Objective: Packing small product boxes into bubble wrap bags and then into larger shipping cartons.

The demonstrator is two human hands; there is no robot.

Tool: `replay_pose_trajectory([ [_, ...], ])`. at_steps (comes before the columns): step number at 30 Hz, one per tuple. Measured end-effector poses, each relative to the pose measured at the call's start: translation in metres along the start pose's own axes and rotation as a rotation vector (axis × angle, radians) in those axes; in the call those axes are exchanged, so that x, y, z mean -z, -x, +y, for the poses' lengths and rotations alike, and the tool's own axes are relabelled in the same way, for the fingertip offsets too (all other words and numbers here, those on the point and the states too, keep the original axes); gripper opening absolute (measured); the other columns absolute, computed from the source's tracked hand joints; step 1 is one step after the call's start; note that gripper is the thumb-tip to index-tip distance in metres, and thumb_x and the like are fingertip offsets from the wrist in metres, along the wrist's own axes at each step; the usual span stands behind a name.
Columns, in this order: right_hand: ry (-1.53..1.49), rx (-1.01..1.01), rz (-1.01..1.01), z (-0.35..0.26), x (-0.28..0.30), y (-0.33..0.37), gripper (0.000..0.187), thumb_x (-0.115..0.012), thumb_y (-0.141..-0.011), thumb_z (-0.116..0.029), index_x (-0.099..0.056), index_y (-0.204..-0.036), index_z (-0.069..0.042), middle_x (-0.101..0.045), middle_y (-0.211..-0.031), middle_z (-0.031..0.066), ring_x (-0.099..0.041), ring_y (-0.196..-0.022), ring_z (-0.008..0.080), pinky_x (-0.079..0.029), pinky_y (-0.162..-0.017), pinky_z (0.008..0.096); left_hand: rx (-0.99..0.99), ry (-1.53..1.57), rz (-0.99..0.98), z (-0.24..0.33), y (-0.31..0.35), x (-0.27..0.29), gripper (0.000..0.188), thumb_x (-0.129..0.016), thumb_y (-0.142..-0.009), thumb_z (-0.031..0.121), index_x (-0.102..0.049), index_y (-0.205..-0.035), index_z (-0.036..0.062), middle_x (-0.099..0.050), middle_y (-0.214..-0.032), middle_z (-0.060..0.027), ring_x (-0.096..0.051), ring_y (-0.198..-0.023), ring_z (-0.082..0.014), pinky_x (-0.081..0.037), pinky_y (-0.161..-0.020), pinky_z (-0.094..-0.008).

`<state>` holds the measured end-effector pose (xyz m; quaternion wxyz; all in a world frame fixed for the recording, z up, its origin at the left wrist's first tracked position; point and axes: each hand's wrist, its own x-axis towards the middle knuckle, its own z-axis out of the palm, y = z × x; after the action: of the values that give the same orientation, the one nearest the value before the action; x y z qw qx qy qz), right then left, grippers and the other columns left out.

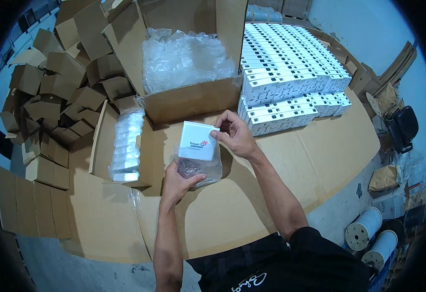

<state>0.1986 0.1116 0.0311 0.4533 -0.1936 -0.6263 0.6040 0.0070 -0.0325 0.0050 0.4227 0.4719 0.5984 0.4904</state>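
Note:
A small white square box (pixel 197 141) with a printed logo sticks partway out of a clear plastic bag (pixel 208 168) in front of me. My left hand (pixel 178 182) grips the bag at its lower left, thumb across the front. With thumb and fingers, my right hand (pixel 233 134) pinches the upper right corner of the white box. To the left stands an open cardboard box (pixel 146 160) holding a row of plastic-wrapped white boxes (pixel 127 141).
A large open carton (pixel 188 100) full of clear plastic bags (pixel 188 58) stands behind. Stacked white boxes (pixel 281 82) fill the back right of the cardboard-covered table (pixel 310 155). Many empty cardboard boxes (pixel 52 97) pile up at left. Cable spools (pixel 366 226) lie on the floor at right.

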Motion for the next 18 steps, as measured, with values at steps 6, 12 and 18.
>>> replay_pose_trajectory([
  [6,-0.021,-0.098,-0.089,0.003,0.000,-0.001,0.017,-0.070,-0.097,-0.008,-0.054,-0.103,-0.004,-0.059,-0.098,0.0017,-0.058,-0.094,0.0079,-0.050,-0.083,0.0263,-0.074,0.056,-0.006,0.000,-0.002,-0.001,0.062,-0.094,-0.069,0.012,-0.062,-0.121,-0.0008,-0.071,-0.111,-0.0102,-0.069,-0.099,-0.0179,-0.057,-0.088,-0.0347],
  [12,0.094,-0.189,-0.116,0.003,0.002,0.003,0.016,-0.069,-0.098,-0.011,-0.056,-0.105,-0.004,-0.060,-0.100,0.0017,-0.058,-0.092,0.0073,-0.052,-0.082,0.0265,0.022,0.287,0.042,0.000,-0.002,-0.004,0.037,-0.079,-0.090,0.013,-0.063,-0.121,-0.0001,-0.071,-0.109,-0.0071,-0.066,-0.101,-0.0139,-0.053,-0.092,-0.0295],
  [18,0.049,-0.150,0.097,0.012,-0.013,0.007,0.034,-0.074,-0.096,-0.020,-0.060,-0.118,0.001,-0.066,-0.105,0.0059,-0.064,-0.100,0.0119,-0.053,-0.085,0.0298,0.033,0.355,0.270,-0.009,-0.009,-0.005,0.028,-0.070,-0.100,0.020,-0.065,-0.119,0.0007,-0.070,-0.109,-0.0059,-0.064,-0.096,-0.0117,-0.052,-0.089,-0.0292],
])
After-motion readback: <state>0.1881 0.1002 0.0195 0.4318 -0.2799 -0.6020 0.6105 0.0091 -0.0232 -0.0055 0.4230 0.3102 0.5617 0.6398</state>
